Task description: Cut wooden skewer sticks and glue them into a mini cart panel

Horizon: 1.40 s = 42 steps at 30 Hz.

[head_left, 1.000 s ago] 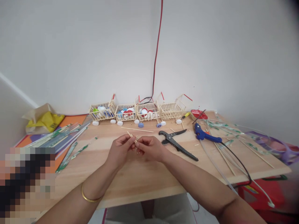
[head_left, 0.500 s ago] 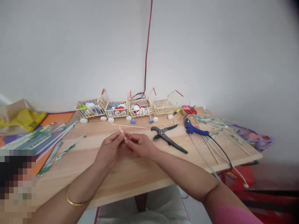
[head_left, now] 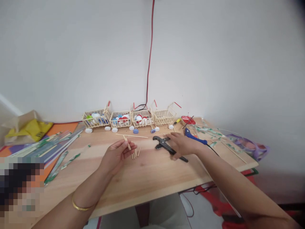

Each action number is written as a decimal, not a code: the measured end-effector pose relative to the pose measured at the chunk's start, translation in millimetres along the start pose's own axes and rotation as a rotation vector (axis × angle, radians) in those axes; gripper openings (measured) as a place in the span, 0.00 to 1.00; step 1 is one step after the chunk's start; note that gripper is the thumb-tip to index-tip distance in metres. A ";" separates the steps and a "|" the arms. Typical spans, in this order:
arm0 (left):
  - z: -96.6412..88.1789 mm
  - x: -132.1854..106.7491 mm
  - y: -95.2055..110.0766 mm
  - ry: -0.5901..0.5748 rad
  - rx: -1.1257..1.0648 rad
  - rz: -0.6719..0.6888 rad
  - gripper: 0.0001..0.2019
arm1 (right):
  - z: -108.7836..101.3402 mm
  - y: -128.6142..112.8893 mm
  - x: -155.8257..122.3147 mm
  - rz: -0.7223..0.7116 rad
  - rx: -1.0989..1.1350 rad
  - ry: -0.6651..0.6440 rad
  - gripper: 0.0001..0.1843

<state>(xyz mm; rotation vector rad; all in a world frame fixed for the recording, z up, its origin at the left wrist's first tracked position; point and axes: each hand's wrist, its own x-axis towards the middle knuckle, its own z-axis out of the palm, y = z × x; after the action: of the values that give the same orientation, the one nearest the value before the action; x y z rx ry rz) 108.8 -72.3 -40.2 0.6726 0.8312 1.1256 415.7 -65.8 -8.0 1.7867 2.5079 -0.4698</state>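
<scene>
My left hand is closed, with thin short wooden sticks pinched between thumb and fingers. Several more short stick pieces lie on the table just beside its fingertips. Over the black hand cutter reaches my right hand, fingers and thumb spread on either side of its handles. The cutter lies flat with its handles apart, partly covered by that hand. Whether the fingers touch it I cannot tell. A longer wooden stick lies beyond my left hand.
Several small stick-built carts on bottle-cap wheels line the wall, some with bottle caps inside. A blue glue gun with its cable lies at the right, near a red dish. Wrapped sticks and a yellow bag are at the left.
My right hand has left the left hand and moved right, over the cutter. The left hand keeps its sticks. Short pieces beside it now show. The view has shifted slightly.
</scene>
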 end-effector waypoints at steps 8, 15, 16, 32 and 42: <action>-0.8 0.2 -3.6 -0.048 0.019 0.003 0.04 | 5.5 17.3 4.1 0.085 -0.123 -0.143 0.60; -1.1 0.1 -2.0 -0.048 0.081 0.020 0.08 | 23.0 7.8 -2.1 0.104 -0.201 -0.031 0.39; -0.9 -0.5 -1.6 -0.055 0.098 0.026 0.09 | 27.1 5.8 -6.1 0.096 -0.187 0.009 0.36; 4.4 -16.2 -4.5 -0.341 0.370 0.096 0.09 | 20.2 -68.3 -22.3 -0.204 0.318 0.247 0.24; 9.3 -20.4 -0.7 -0.376 0.451 0.108 0.10 | 13.8 -73.2 -18.2 -0.261 0.154 0.236 0.24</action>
<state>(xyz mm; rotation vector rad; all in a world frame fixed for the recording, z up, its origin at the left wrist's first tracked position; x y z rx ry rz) 112.9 -92.5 -31.2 1.2747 0.7326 0.8695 351.9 -107.8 -1.0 1.6558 2.9646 -0.4997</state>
